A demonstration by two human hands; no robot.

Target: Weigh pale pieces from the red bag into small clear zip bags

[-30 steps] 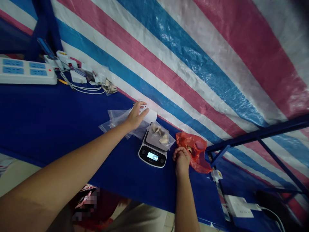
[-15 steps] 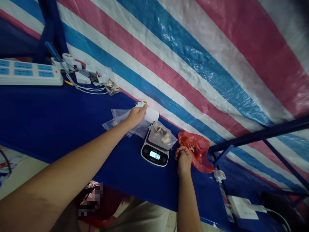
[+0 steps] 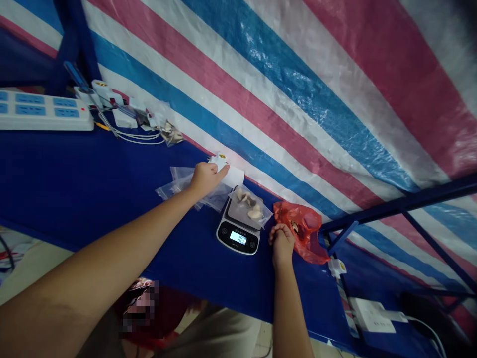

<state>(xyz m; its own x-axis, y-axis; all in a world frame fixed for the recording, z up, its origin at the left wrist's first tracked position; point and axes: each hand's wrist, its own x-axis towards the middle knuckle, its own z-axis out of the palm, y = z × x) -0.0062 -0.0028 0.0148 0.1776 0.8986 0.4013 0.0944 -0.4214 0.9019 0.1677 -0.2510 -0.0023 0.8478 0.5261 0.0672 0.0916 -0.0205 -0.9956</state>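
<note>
My left hand [image 3: 206, 178] rests on loose clear plastic bags [image 3: 186, 186], its fingers closed on a small white tag [image 3: 219, 160] with a yellow mark. A white paper strip [image 3: 234, 176] lies just beyond the fingers. To the right stands a black digital scale [image 3: 237, 234] with a lit display, bearing a clear bag [image 3: 248, 209] of pale lumps. My right hand [image 3: 282, 243] sits curled beside the scale, its fingertips against a red plastic bag [image 3: 303, 231]. Something brownish shows inside that bag.
A white power strip [image 3: 40, 112] lies at the far left, with chargers and cables [image 3: 122, 119] and a small plastic bag [image 3: 170, 133] nearby. A striped tarpaulin [image 3: 283, 114] rises behind the blue-covered table [image 3: 93, 184]. A blue metal frame [image 3: 395, 211] and white adapter [image 3: 370, 315] sit right.
My left hand's spread fingers have closed around the small white tag, which now shows at the fingertips. The view has shifted slightly, and my right hand stays beside the red bag.
</note>
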